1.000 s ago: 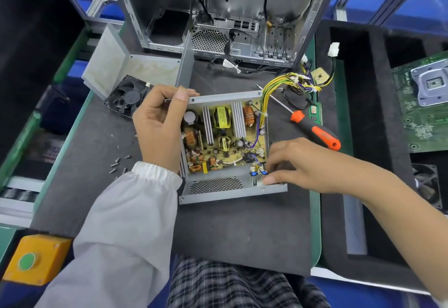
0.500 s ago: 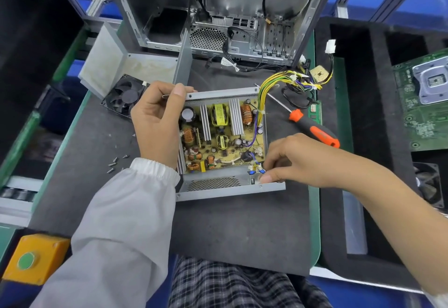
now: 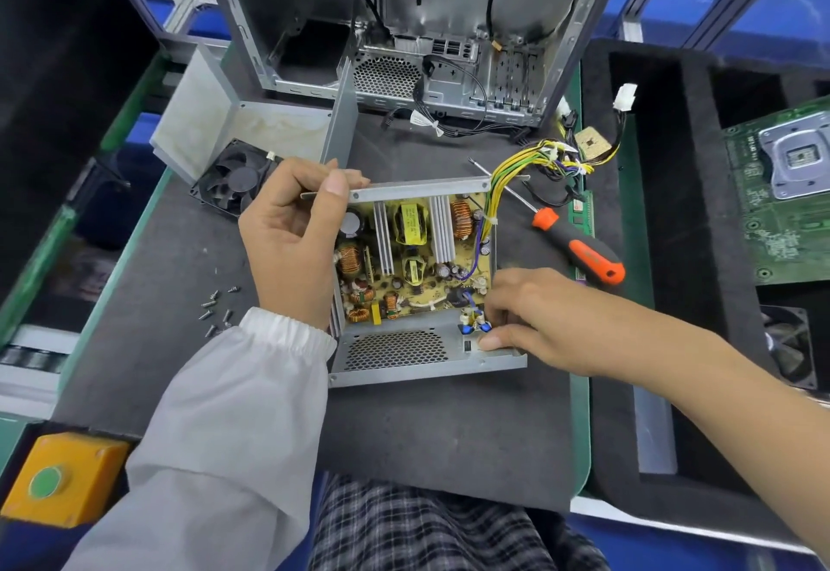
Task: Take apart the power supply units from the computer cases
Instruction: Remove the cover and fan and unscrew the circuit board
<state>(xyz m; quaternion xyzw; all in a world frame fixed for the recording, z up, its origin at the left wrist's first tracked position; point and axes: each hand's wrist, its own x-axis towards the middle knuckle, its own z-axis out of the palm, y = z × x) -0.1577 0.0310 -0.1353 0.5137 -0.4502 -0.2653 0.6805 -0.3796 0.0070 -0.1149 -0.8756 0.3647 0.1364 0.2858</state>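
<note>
Open grey sheet-metal power supply unit (image 3: pixel 404 352) sits mid-worktop on the dark grey foam mat (image 3: pixel 440 431), lid off, yellow circuit board w/ copper coils and silver heat sinks (image 3: pixel 413 256) exposed inside. Left hand (image 3: pixel 292 233), white elastic-cuffed sleeve, grips the unit's far-left corner: thumb curled over the top rim, fingers wrapped behind the side wall. Right hand (image 3: pixel 534 314), bare forearm, is at the near-right corner, fingers curled and pinching at the small blue parts and wires (image 3: pixel 474 323) by the front panel, thumb tip pressed on the metal lip. Exactly what's between the fingertips, can't tell.

Bundle of yellow and black wires w/ white connectors (image 3: pixel 539 161) runs out the unit's far-right corner toward the back. Orange-and-black-handled screwdriver (image 3: pixel 579 247) lies just right of the unit, shaft pointing back-left, passing under the wires. Black square cooling fan (image 3: pixel 233 179) rests back-left, next to a bent grey metal cover (image 3: pixel 251 130). Loose small silver screws (image 3: pixel 218 310) scattered left of the sleeve. Empty silver computer case (image 3: pixel 404 31) stands at the back, black cables dangling. Green motherboard (image 3: pixel 781 193) sits far right in a black foam tray (image 3: pixel 651 256). Yellow box w/ green button (image 3: pixel 58 478) near-left.
</note>
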